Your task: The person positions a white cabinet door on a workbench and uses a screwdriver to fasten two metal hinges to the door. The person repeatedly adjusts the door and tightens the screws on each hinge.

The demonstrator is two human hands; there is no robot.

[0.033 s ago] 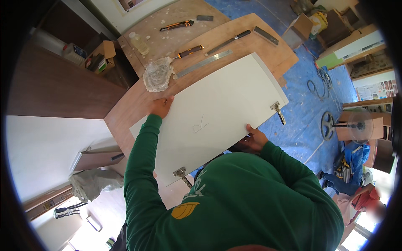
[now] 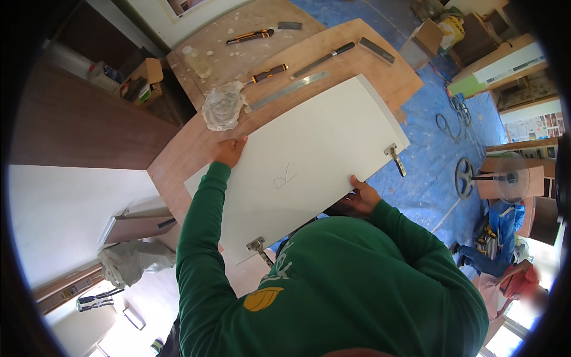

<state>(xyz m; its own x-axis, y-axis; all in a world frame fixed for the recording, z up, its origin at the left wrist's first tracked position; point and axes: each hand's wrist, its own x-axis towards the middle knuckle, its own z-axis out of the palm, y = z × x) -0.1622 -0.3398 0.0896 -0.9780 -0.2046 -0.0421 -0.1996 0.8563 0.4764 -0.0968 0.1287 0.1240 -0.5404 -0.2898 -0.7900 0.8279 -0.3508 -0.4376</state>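
Observation:
A white cabinet door (image 2: 321, 149) lies slantwise in front of me, over the wooden worktable, with a pencil mark on its face. My left hand (image 2: 230, 151) is closed on its far left edge, with fingers on the rim. At the near edge, my right hand (image 2: 361, 199) grips the door, thumb on top and the other fingers partly hidden below. Two metal hinges stick out from the near edge: one hinge (image 2: 256, 244) by my body and another hinge (image 2: 391, 152) at the right.
The wooden worktable (image 2: 178, 152) holds a crumpled clear plastic bundle (image 2: 222, 107), a steel ruler (image 2: 288, 91), a screwdriver-like tool (image 2: 270, 73), a long dark-handled blade (image 2: 324, 60), a utility knife (image 2: 250, 37) and a bottle (image 2: 197, 62). Blue sheeting (image 2: 410, 196) covers the floor; a fan (image 2: 511, 177) and a person (image 2: 517, 282) are at right.

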